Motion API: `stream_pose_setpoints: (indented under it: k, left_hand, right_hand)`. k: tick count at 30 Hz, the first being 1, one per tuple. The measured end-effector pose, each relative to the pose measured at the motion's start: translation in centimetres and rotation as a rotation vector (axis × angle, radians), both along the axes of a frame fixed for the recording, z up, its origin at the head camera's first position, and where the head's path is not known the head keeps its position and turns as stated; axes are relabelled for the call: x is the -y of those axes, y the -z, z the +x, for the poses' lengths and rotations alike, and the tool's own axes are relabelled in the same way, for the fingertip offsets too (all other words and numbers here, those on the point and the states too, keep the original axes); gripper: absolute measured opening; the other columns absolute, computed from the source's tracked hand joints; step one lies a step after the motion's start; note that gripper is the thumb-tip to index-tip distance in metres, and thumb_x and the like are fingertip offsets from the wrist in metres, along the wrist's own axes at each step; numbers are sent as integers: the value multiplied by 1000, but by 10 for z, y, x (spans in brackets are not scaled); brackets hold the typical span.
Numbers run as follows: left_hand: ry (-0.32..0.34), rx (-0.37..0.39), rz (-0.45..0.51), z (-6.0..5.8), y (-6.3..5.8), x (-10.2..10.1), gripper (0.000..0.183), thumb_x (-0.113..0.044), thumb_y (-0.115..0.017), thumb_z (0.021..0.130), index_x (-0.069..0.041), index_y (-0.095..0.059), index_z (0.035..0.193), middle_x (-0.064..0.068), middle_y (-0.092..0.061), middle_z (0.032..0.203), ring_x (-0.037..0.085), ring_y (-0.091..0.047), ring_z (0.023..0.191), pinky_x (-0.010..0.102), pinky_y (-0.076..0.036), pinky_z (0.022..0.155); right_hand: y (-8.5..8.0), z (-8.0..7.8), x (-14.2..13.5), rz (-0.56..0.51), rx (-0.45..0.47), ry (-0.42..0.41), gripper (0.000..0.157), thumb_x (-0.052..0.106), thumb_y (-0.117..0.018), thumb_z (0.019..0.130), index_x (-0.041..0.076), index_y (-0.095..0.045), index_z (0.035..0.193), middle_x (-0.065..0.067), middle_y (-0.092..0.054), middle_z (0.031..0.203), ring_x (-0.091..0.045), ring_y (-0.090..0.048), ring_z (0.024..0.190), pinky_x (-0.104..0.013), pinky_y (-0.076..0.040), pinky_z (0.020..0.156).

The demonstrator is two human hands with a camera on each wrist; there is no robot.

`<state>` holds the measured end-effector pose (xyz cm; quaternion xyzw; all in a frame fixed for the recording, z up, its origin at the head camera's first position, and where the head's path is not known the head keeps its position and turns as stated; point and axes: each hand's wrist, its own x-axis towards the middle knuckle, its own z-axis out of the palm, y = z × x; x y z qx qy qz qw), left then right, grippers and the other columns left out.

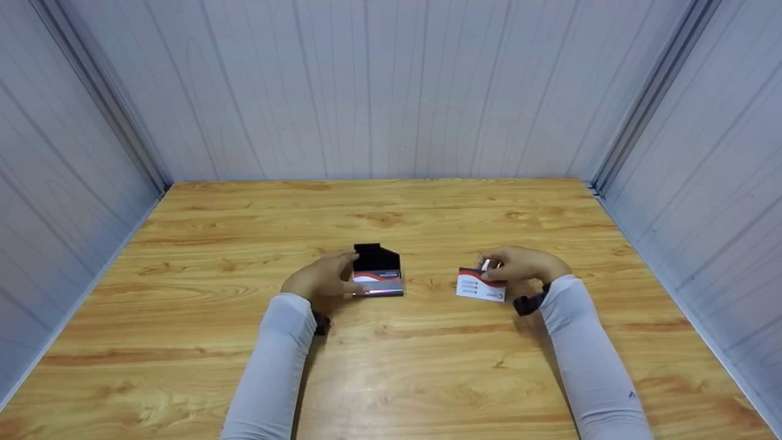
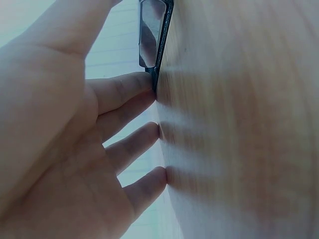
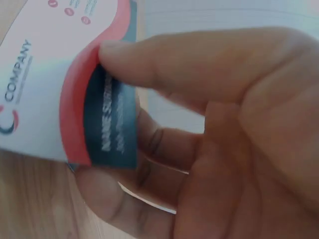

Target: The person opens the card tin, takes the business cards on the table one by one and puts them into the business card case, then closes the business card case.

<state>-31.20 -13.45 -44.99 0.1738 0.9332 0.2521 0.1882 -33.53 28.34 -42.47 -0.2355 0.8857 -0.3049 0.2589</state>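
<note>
A business card case [image 1: 378, 286] lies on the table with its black lid [image 1: 369, 258] raised at the back. Inside it a card shows a red and dark printed band. My left hand [image 1: 321, 276] holds the case by its left side, thumb at the front and fingers by the lid; in the left wrist view the fingertips [image 2: 144, 82] meet the case's dark edge. To the right, my right hand [image 1: 519, 266] pinches a white business card [image 1: 476, 287] between thumb and fingers. That card [image 3: 37, 84] bears "COMPANY" and a red and dark band; the fingers behind it are partly hidden.
The wood-grain table [image 1: 379, 366] stretches around both hands. Pale panelled walls [image 1: 391, 91] enclose its back and both sides. Dark wrist cameras [image 1: 530, 304] sit on both wrists, below white sleeves [image 1: 275, 360].
</note>
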Motion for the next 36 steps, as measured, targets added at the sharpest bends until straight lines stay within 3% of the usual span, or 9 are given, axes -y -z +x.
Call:
stream_pose_setpoints:
  k: [4,8,16,23,36]
  left_hand:
    - [4,-6,-5,0,1,1,90,-53,-69,91,-15,-26,160,10,-21,165,32,-18,150,53,-24,118]
    - [4,-8,-17,0,0,2,91,-55,-69,91,-16,-26,161,10,-21,164,32,-18,150,54,-23,118]
    - [-4,11,-4,0,-1,0,93,-55,-70,90,-15,-25,161,8,-21,165,30,-18,150,51,-23,118]
    - [4,1,-5,-2,0,-1,93,-55,-70,90,-14,-26,161,9,-21,165,30,-17,151,51,-22,119]
    - [10,2,5,-1,0,0,92,-54,-70,91,-14,-25,161,10,-20,165,32,-17,150,53,-23,118]
  right_hand:
    - [-1,-1,-1,-45,20,4,23,23,-57,105,10,-58,124,-12,-63,105,-21,-57,87,-35,-47,76]
    - [-3,-1,0,-47,-17,-2,24,22,-51,107,13,-54,129,-13,-63,108,-23,-58,90,-36,-46,79]
    - [-5,2,4,-33,-84,44,36,10,-51,103,16,-58,137,-15,-61,116,-27,-60,100,-42,-48,85]
    - [-1,0,10,-112,-139,97,33,10,-52,103,11,-63,134,-20,-63,118,-29,-64,99,-46,-56,83]
    - [7,-2,25,-159,-300,140,28,13,-59,101,12,-68,127,-14,-68,110,-26,-65,96,-40,-55,80]
